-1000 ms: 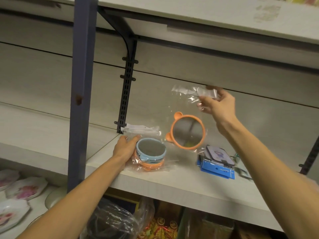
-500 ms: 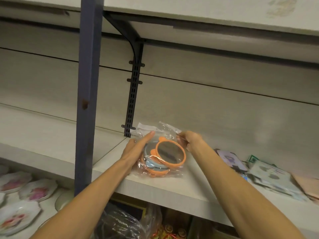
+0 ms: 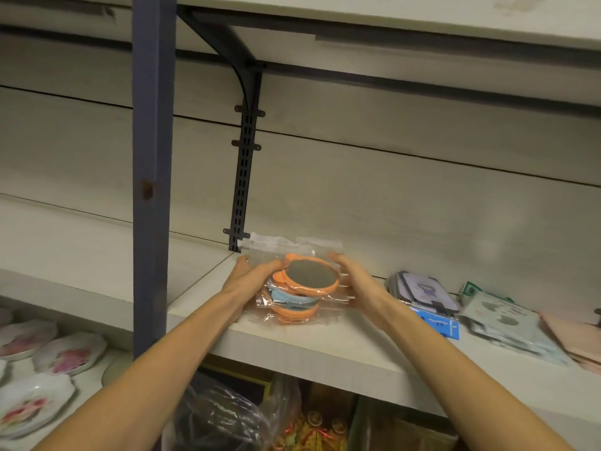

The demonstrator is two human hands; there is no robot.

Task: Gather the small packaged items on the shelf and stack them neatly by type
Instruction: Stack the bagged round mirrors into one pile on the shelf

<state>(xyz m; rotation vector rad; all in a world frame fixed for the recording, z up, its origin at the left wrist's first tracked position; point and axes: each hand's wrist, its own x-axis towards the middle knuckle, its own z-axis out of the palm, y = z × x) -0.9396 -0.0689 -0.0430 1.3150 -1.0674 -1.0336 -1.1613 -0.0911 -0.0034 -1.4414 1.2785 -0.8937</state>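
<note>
Left hand point(image 3: 252, 277) set against the left side of the stack of bagged round mirrors point(image 3: 300, 289), fingers nearly straight and lying along the clear plastic, thumb side toward the top orange rim; not curled round anything. Right hand point(image 3: 353, 281) set against the right side of the same stack, fingers lightly bent and extended toward the back wall, palm pressed to the bag edge; flat contact, no pinch seen. Stack thus bracketed between both hands, resting on the shelf point(image 3: 325, 340) near its left end, close to the black slotted bracket point(image 3: 242, 177) at the rear corner. Top of stack: orange mirror point(image 3: 307, 275) with small ears, reflective face up. Below it: blue-rimmed mirror point(image 3: 283, 296), then another orange one point(image 3: 294, 312), each in its own clear bag, edges roughly aligned; bag flaps sticking out toward the back wall. Further right along the shelf, apart from the stack: purple-printed packets on a blue card point(image 3: 429, 301), then a loose overlapping spread of pale flat packets point(image 3: 507, 320) toward the right edge, blurred, print unreadable. Blue upright post point(image 3: 151, 157) at the front left of the shelf. Flowered plates point(image 3: 48, 353) on the lower level at left.
</note>
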